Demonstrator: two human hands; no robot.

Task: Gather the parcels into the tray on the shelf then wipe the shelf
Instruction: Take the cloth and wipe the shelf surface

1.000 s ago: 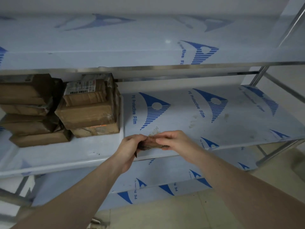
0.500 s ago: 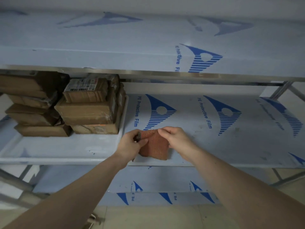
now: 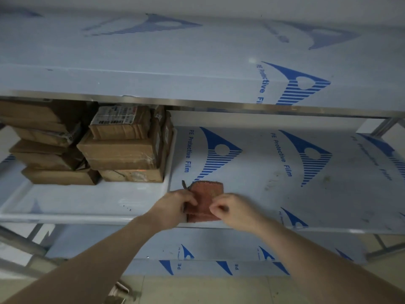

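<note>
Parcels [image 3: 122, 150] sit stacked in the white tray [image 3: 65, 202] at the shelf's [image 3: 306, 205] left end. Just right of the tray, both hands pinch a reddish cloth [image 3: 208, 198] lying on the film-covered shelf: left hand [image 3: 175, 205] on its left edge, right hand [image 3: 232, 211] on its right.

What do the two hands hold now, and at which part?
A reddish cloth: the left hand grips its left edge, the right hand pinches its right edge.
</note>
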